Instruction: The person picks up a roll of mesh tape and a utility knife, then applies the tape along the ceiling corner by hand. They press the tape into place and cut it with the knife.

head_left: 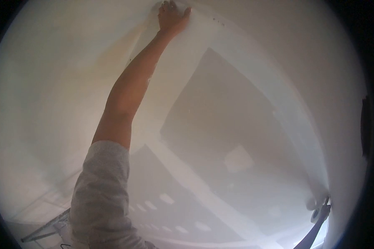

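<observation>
My left hand (172, 18) reaches up, bare arm stretched out of a grey short sleeve. It lies against the white surface near the corner where two surfaces meet. Its thumb stands apart from the fingers, whose tips are partly hidden at the frame's top edge. Far down at the lower right, my right hand (326, 211) is by the same corner line, closed on a roll of tape (316, 215), pale with a dark round hole. The hand is small and dim there, so its exact grip is hard to see.
Grey drywall (228, 112) with white compound bands and round patches (239, 159) fills the middle. A metal frame, perhaps a ladder or scaffold (45, 226), stands at lower left. A dark object (365, 126) shows at the right edge. Bright light comes from the lower right.
</observation>
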Demonstrator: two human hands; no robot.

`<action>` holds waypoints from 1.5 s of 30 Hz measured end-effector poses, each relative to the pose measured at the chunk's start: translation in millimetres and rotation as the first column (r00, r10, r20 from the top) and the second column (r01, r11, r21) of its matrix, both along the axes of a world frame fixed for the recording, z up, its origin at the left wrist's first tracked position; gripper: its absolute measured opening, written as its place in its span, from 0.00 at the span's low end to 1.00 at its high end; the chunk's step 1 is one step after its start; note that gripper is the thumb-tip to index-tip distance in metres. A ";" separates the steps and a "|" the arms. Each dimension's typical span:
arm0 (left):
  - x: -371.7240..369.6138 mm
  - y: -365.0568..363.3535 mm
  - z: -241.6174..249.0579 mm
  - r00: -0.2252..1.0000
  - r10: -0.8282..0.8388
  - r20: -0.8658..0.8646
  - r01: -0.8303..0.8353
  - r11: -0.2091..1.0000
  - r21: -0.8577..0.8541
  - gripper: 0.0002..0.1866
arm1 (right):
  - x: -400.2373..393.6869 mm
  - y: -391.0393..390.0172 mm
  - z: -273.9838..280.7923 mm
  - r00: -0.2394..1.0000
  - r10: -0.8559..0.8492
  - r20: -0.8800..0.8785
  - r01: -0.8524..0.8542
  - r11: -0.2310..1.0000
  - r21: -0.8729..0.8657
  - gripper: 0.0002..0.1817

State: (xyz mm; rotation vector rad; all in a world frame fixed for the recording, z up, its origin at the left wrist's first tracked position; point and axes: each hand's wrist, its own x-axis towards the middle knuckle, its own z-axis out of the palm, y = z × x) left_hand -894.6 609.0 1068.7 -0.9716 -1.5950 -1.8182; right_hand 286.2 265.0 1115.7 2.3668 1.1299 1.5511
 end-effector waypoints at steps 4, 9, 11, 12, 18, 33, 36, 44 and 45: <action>0.0 20.0 4.1 0.989 0.132 -0.069 -0.134 0.991 -0.015 0.44 | -11.1 0.5 5.1 1.000 -0.024 0.002 0.024 1.000 -0.014 0.34; -0.9 37.5 5.3 0.989 0.145 0.007 -0.144 0.972 0.188 0.39 | -27.6 1.8 9.0 0.998 -0.056 0.002 0.056 0.998 -0.032 0.33; -0.4 23.8 3.9 0.994 0.094 -0.057 -0.088 0.990 0.111 0.38 | -33.1 2.2 10.2 0.997 -0.076 0.002 0.076 0.996 -0.044 0.33; 1.5 15.4 3.3 0.992 0.035 -0.119 -0.032 0.999 0.027 0.36 | -36.4 2.0 9.7 0.997 -0.083 0.003 0.083 0.995 -0.047 0.33; 55.7 -16.8 -8.5 0.995 0.062 0.075 -0.082 0.950 0.303 0.54 | -62.3 0.3 12.0 0.985 -0.169 0.026 0.171 0.981 -0.087 0.31; 189.9 -98.9 -40.8 0.871 -0.146 -0.469 0.282 0.931 0.233 0.31 | -89.2 3.1 20.9 0.869 0.174 -0.463 0.013 0.928 0.373 0.55; 178.7 -94.7 -42.0 0.872 -0.139 -0.470 0.253 0.949 0.189 0.29 | -109.2 0.5 13.7 0.910 0.192 -0.368 -0.025 0.910 0.413 0.54; 97.5 -67.6 -42.8 0.766 0.011 -0.643 0.181 0.956 0.232 0.30 | -30.9 9.6 12.6 0.998 -0.020 -0.061 0.027 0.991 0.128 0.33; 88.6 -65.6 -40.7 0.722 -0.003 -0.692 0.194 0.961 0.198 0.30 | -2.1 15.6 11.6 0.999 -0.032 -0.025 0.035 0.988 0.148 0.32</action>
